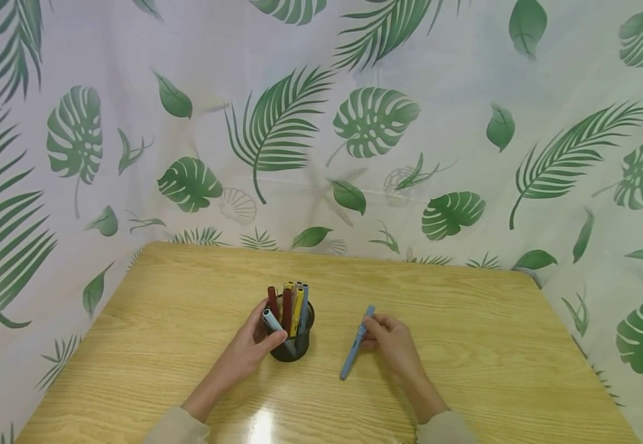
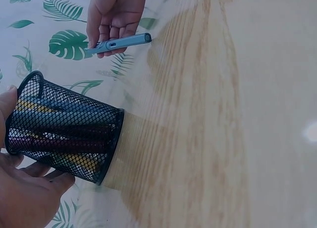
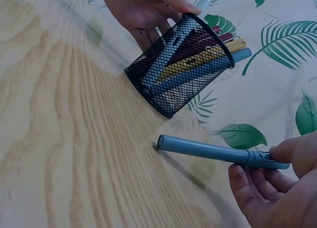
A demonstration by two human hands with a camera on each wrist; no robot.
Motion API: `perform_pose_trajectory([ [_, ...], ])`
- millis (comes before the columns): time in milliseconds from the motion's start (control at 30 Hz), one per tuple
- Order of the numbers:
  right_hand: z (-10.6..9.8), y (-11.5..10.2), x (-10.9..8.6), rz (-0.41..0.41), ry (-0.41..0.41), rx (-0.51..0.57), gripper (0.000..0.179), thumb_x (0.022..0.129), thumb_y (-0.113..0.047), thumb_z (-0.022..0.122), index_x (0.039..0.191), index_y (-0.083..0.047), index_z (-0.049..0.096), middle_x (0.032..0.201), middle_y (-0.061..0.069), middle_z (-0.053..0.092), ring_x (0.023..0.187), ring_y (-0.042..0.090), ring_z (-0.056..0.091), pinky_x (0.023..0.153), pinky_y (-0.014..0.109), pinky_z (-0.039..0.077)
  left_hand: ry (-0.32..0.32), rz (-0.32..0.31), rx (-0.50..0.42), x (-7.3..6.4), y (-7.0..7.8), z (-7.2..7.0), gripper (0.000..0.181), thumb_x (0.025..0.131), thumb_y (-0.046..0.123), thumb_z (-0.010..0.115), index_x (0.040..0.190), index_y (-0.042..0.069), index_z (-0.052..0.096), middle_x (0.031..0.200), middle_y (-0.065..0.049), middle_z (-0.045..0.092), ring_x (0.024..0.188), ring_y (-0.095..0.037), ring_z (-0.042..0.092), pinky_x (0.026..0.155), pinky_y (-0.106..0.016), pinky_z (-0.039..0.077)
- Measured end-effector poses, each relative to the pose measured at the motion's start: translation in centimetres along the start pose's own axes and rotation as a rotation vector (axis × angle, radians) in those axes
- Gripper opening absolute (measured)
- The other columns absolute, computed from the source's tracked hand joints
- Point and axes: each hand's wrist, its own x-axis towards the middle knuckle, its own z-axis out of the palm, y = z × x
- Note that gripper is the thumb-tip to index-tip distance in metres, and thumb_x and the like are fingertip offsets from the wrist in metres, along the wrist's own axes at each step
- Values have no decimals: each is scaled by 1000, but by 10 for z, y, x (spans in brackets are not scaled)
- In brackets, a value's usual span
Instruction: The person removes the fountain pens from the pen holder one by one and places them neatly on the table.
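My left hand (image 1: 247, 350) grips a black mesh pen cup (image 1: 290, 353) from its left side, with the thumb at the rim. Several pens stand in the cup: dark red, yellow and blue ones, plus a pale blue pen (image 1: 273, 321) leaning out toward the thumb. To the right, my right hand (image 1: 397, 346) pinches a blue pen (image 1: 352, 350) near its clip end. That pen slants, its far end pointing down toward the table, as the right wrist view shows along the pen's barrel (image 3: 203, 149). In the left wrist view the cup's mesh wall (image 2: 64, 129) lets the pens show through.
Both hands work over a light wood-grain table (image 1: 521, 364). A white cloth with green leaf prints (image 1: 299, 203) hangs behind it and along both sides. A bright light reflection lies on the tabletop near the front.
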Motion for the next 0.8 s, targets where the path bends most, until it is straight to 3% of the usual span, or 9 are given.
perform_pose_trajectory([
  [233,15,3,1,6,78,-65,31,104,-10,63,121,15,62,92,13,69,76,18,67,69,31,61,-5,7,9,0,-1,0,77,107,15,60,167,10,12,164,-26,28,152,-37,26,120,-52,30],
  [433,26,7,0,10,133,-171,34,101,-13,66,124,11,63,82,10,67,59,14,58,50,23,50,-10,-1,38,-1,-2,-1,78,107,18,59,167,11,10,165,-25,26,152,-38,25,120,-53,28],
  [800,37,12,2,-18,176,-267,37,100,-13,66,124,14,62,90,12,72,64,12,62,51,21,50,-8,-5,31,-1,-1,0,79,107,19,60,167,10,9,165,-26,25,152,-39,24,120,-54,28],
])
